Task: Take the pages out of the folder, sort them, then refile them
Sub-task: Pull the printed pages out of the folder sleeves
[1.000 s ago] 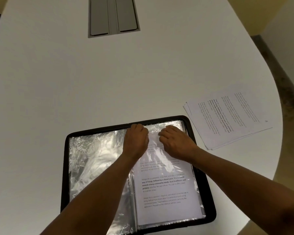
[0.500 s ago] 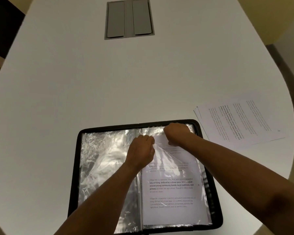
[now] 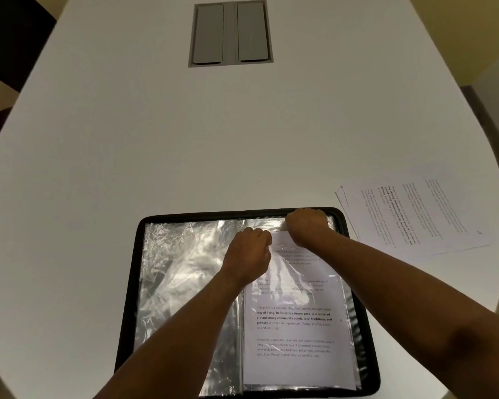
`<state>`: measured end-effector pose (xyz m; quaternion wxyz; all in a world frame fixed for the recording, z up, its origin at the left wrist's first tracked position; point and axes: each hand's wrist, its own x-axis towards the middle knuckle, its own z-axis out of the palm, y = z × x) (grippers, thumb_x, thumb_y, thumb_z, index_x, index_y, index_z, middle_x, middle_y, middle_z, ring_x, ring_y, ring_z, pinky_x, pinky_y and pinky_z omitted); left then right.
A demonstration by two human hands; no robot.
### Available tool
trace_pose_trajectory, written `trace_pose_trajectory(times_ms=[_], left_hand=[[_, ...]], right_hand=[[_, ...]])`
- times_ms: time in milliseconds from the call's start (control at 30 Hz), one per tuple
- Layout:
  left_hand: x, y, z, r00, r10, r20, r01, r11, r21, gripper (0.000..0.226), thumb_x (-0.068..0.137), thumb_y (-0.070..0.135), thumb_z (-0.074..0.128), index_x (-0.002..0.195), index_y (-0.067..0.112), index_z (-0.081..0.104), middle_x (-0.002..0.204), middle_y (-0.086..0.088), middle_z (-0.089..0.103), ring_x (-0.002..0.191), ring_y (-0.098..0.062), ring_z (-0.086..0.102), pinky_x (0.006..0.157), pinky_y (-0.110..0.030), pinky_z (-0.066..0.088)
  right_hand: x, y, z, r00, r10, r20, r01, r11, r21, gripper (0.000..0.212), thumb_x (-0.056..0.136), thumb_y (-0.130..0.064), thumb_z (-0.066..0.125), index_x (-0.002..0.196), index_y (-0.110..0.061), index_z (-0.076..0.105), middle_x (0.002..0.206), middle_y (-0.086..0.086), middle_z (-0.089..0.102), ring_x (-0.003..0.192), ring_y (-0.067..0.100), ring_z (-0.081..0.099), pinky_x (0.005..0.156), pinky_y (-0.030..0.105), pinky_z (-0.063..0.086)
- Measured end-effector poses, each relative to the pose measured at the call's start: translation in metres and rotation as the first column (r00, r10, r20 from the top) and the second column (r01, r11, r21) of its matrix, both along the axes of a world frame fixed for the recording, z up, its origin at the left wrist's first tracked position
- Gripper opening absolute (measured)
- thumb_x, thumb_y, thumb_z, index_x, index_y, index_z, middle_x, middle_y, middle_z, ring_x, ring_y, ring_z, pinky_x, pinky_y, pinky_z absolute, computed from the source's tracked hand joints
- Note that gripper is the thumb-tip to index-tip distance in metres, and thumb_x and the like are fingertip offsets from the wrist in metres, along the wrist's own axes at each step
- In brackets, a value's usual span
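Pinching the sleeve (clear plastic): left hand, right hand, both curled.

Loose pages lie right of the open folder.

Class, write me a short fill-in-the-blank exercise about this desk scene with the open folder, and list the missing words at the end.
1. The loose stack of printed pages lies to the ____ of the open folder.
2. The folder's cover is ____ in colour.
3. The printed page in a clear sleeve lies on the folder's ____ half.
4. The left hand and right hand work at the sleeve's ____ edge.

Missing words: right; black; right; top
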<state>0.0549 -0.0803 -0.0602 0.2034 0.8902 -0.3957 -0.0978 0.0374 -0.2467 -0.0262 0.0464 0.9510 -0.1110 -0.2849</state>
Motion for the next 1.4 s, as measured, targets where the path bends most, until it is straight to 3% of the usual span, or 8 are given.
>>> trace_pose_trajectory(times_ms=[133, 367, 533, 633, 733, 1067, 1200, 1400], left_hand=[[0.001, -0.003, 0.002, 1.0, -0.009, 0.0, 0.009, 1.0, 0.004, 0.013, 0.085, 0.013, 0.054, 0.091, 0.014, 0.065, 0.083, -0.001, 0.065, 0.077, -0.017, 0.054, 0.071, -0.032, 0.046], [0.003, -0.009, 0.006, 0.999, -0.039, -0.008, 0.04, 0.997, 0.059, 0.01, 0.083, 0.01, 0.056, 0.089, 0.011, 0.064, 0.085, -0.004, 0.064, 0.079, -0.021, 0.055, 0.068, -0.032, 0.046], [0.005, -0.018, 0.007, 0.994, -0.103, -0.04, 0.11, 0.967, 0.23, 0.019, 0.085, 0.019, 0.06, 0.103, 0.013, 0.057, 0.108, -0.002, 0.057, 0.099, -0.022, 0.052, 0.079, -0.034, 0.046], [0.005, -0.021, 0.003, 0.992, -0.13, -0.006, 0.125, 0.943, 0.308, 0.037, 0.086, 0.027, 0.068, 0.118, 0.014, 0.055, 0.126, -0.003, 0.052, 0.112, -0.022, 0.05, 0.088, -0.036, 0.047], [0.006, -0.024, 0.0, 0.991, -0.136, 0.015, 0.124, 0.936, 0.331, 0.04, 0.085, 0.027, 0.069, 0.12, 0.015, 0.053, 0.127, -0.004, 0.05, 0.113, -0.023, 0.048, 0.089, -0.036, 0.047], [0.009, -0.027, -0.002, 0.986, -0.155, 0.061, 0.132, 0.951, 0.28, 0.029, 0.083, 0.011, 0.067, 0.109, 0.014, 0.056, 0.114, -0.005, 0.051, 0.102, -0.021, 0.05, 0.078, -0.033, 0.047], [0.01, -0.023, -0.004, 0.995, -0.099, 0.02, 0.094, 0.976, 0.198, 0.017, 0.085, 0.01, 0.06, 0.101, 0.013, 0.058, 0.109, -0.004, 0.052, 0.1, -0.021, 0.05, 0.075, -0.032, 0.045], [0.005, -0.011, -0.008, 1.0, 0.012, 0.001, -0.012, 1.0, 0.014, 0.014, 0.083, 0.016, 0.065, 0.095, 0.012, 0.059, 0.143, -0.009, 0.043, 0.11, -0.026, 0.054, 0.075, -0.037, 0.054]], right_hand=[[0.004, -0.004, 0.001, 0.998, -0.031, -0.052, 0.032, 0.999, 0.03, 0.018, 0.088, -0.007, 0.058, 0.104, -0.012, 0.065, 0.077, 0.0, 0.052, 0.075, 0.018, 0.055, 0.067, 0.031, 0.044], [0.006, 0.0, 0.003, 0.997, -0.069, -0.039, 0.068, 0.998, -0.009, 0.01, 0.092, -0.014, 0.055, 0.098, -0.012, 0.063, 0.069, -0.001, 0.047, 0.071, 0.015, 0.054, 0.064, 0.029, 0.043], [0.002, 0.008, 0.003, 0.999, -0.031, -0.009, 0.03, 0.998, -0.05, 0.007, 0.089, -0.008, 0.058, 0.087, -0.014, 0.061, 0.063, -0.002, 0.043, 0.065, 0.013, 0.05, 0.062, 0.027, 0.041], [0.004, 0.007, 0.002, 0.999, -0.042, -0.024, 0.041, 0.998, -0.042, 0.007, 0.09, -0.011, 0.058, 0.094, -0.013, 0.064, 0.064, -0.002, 0.045, 0.07, 0.015, 0.053, 0.065, 0.028, 0.043], [0.006, 0.002, 0.003, 0.997, -0.054, -0.057, 0.052, 0.998, -0.038, 0.011, 0.091, -0.013, 0.058, 0.1, -0.012, 0.064, 0.067, -0.001, 0.046, 0.073, 0.015, 0.055, 0.066, 0.029, 0.044], [0.008, -0.005, -0.004, 0.998, -0.039, -0.053, 0.039, 0.999, -0.011, 0.015, 0.092, -0.016, 0.058, 0.106, -0.012, 0.062, 0.08, 0.001, 0.053, 0.076, 0.016, 0.055, 0.069, 0.029, 0.045], [0.013, -0.011, -0.006, 0.993, -0.043, -0.114, 0.051, 0.996, 0.069, 0.028, 0.084, -0.022, 0.07, 0.11, -0.015, 0.061, 0.084, 0.001, 0.053, 0.078, 0.018, 0.055, 0.069, 0.032, 0.048], [0.046, -0.037, 0.014, 0.992, -0.075, -0.102, 0.092, 0.98, 0.179, 0.023, 0.077, -0.024, 0.069, 0.099, -0.016, 0.07, 0.097, -0.002, 0.067, 0.089, 0.023, 0.063, 0.082, 0.039, 0.056]])
